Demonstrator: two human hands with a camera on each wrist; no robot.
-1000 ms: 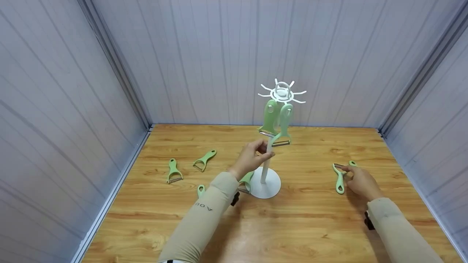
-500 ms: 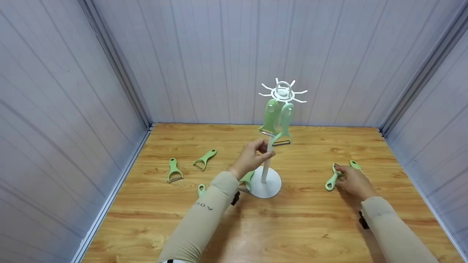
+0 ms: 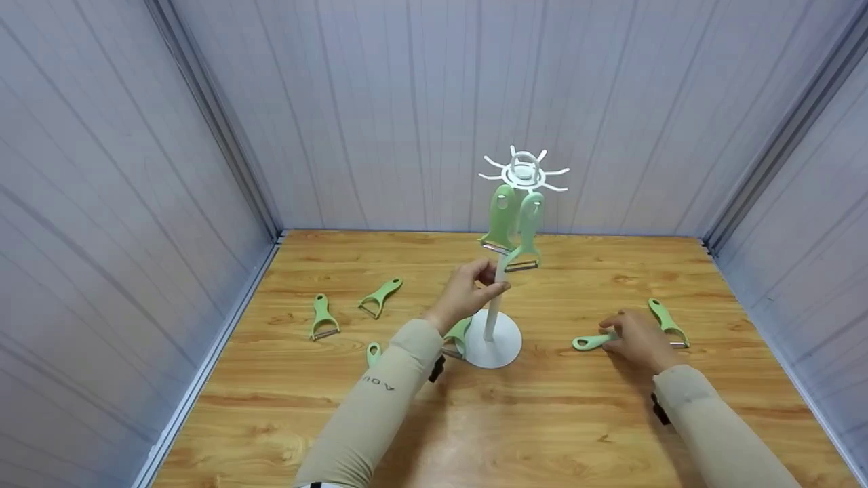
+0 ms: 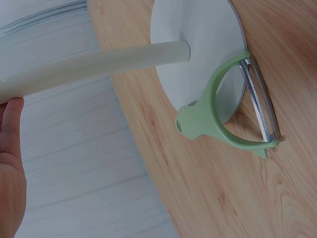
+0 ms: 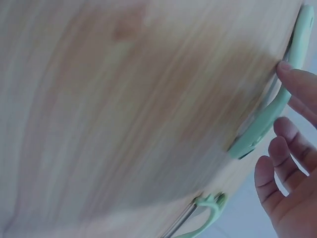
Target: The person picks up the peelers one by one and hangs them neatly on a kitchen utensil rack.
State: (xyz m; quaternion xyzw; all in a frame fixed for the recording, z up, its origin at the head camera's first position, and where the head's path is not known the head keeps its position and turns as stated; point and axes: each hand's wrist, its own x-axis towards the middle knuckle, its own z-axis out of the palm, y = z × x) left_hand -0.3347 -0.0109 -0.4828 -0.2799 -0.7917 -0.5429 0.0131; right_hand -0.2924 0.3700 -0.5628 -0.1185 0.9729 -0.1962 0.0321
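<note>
My left hand (image 3: 464,293) grips the white pole (image 3: 493,317) of a hook stand partway up. Two green peelers, a darker one (image 3: 500,220) and a paler one (image 3: 530,220), hang from its hooks. At the right, my right hand (image 3: 641,342) pinches a pale green peeler (image 3: 588,343) on the table, its handle end pointing left. The right wrist view shows thumb and index finger at this peeler (image 5: 267,116), the other fingers loosely bent. Its blade end is hidden by the hand in the head view. Another peeler (image 3: 664,320) lies just right of that hand.
One peeler (image 4: 208,111) leans on the stand's round base (image 4: 208,29). Two more peelers (image 3: 322,317) (image 3: 382,296) lie at the left, and another (image 3: 373,352) is partly hidden under the left sleeve. Panel walls (image 3: 434,122) enclose the wooden table (image 3: 542,420).
The pale peeler at my right hand has turned from pointing toward me to pointing left, and shifted left with the hand. My left hand keeps its grip on the pole.
</note>
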